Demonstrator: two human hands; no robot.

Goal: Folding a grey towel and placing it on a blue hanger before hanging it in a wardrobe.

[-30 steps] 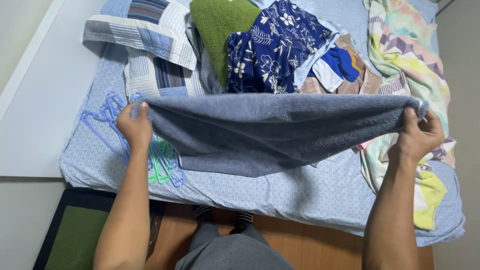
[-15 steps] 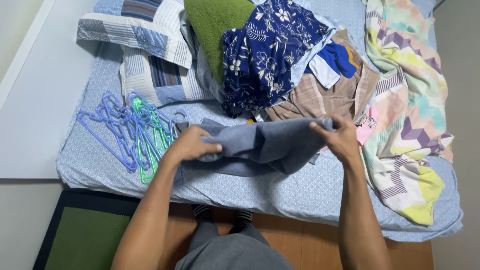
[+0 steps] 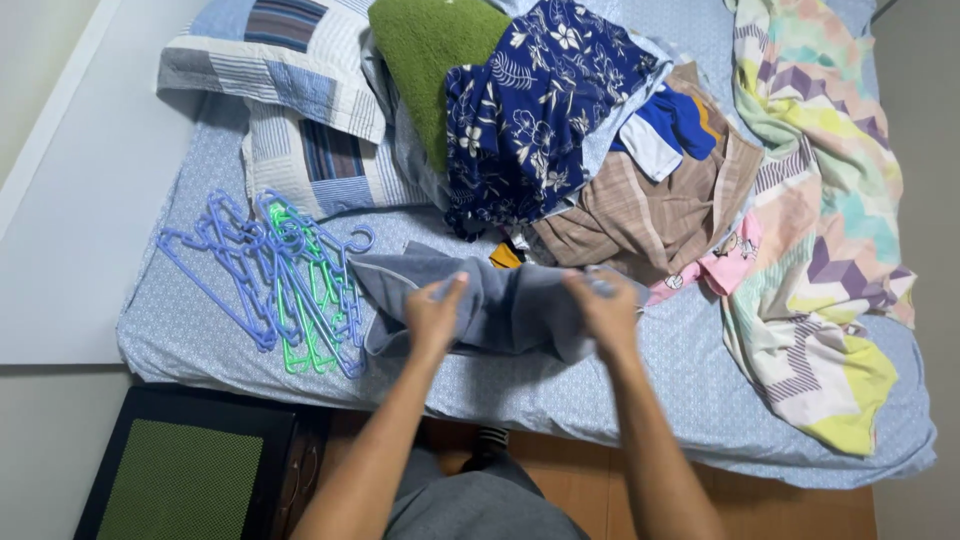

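grey towel point(image 3: 500, 305) lies bunched on the near part of the blue dotted bed sheet point(image 3: 560, 400), just in front of the clothes pile. head view: a second ago it was stretched wide between two hands held far apart; half a second ago the hands had come together with it folded over; now it is a shorter, thicker bundle with both hands close over its middle. its long axis runs left to right across the bed, one loose corner pointing left toward the plastic hangers point(image 3: 280, 280) beside it. the left hand point(image 3: 435, 315) lies on the cloth with fingers curled and thumb up, gripping a fold. the right hand point(image 3: 605, 305) pinches the upper edge near the striped brown garment point(image 3: 640, 215). behind lie a navy floral garment point(image 3: 535, 105), a green towel point(image 3: 430, 50) and patchwork pillows point(image 3: 270, 70).
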